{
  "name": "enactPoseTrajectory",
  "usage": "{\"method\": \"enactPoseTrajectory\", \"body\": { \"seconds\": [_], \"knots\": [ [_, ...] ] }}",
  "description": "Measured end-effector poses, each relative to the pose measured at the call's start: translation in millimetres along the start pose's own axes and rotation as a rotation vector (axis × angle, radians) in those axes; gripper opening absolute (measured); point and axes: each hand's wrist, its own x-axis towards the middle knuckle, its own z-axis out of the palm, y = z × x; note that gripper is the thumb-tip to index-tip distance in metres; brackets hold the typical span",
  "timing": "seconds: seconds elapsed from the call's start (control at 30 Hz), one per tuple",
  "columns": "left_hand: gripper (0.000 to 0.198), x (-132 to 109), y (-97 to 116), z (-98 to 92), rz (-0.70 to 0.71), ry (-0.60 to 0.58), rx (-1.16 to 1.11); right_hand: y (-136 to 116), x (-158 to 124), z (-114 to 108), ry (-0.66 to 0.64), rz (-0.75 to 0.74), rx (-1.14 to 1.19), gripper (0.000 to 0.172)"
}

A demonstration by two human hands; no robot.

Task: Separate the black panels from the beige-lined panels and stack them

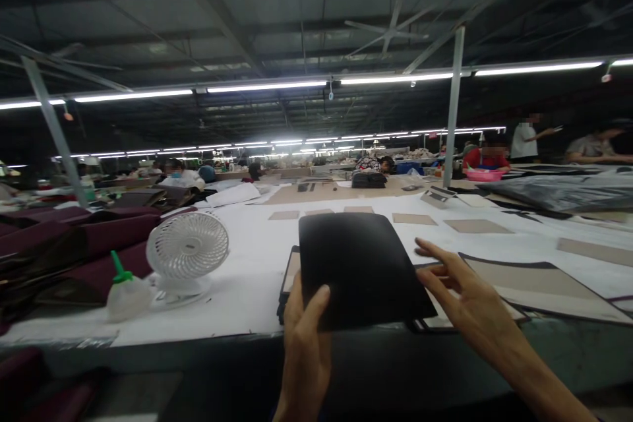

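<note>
A flat black panel [359,267] with rounded upper corners is held up over the table's front edge. My left hand [305,330] grips its lower left side, thumb on the face and fingers behind. At the panel's right edge is my right hand [452,277], its fingers spread and the lower ones close to the edge; I cannot tell whether they touch it. Behind the panel, partly hidden, lies a stack of dark-edged beige pieces [291,270]. A larger beige piece with a dark border [534,280] lies to the right of my right hand.
On the left stand a white fan [188,247] and a squeeze bottle with a green nozzle [128,290]. Maroon material [116,237] is heaped beyond them. Several beige pieces [477,226] lie across the white table [247,290]. People [524,142] are in the background.
</note>
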Motion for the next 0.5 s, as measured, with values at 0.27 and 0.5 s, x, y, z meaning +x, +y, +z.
{"method": "enactPoseTrajectory", "body": {
  "seconds": [0.27, 0.5],
  "knots": [
    [0.045, 58.8, 9.4, -28.2, 0.113, -0.002, 0.143, -7.3, 33.6, 45.0, -0.106, 0.100, 0.280, 0.033],
    [0.061, 93.7, -47.4, -51.8, -0.123, 0.030, 0.462, 9.1, 44.7, 82.7, -0.250, 0.146, -0.021, 0.017]
  ]
}}
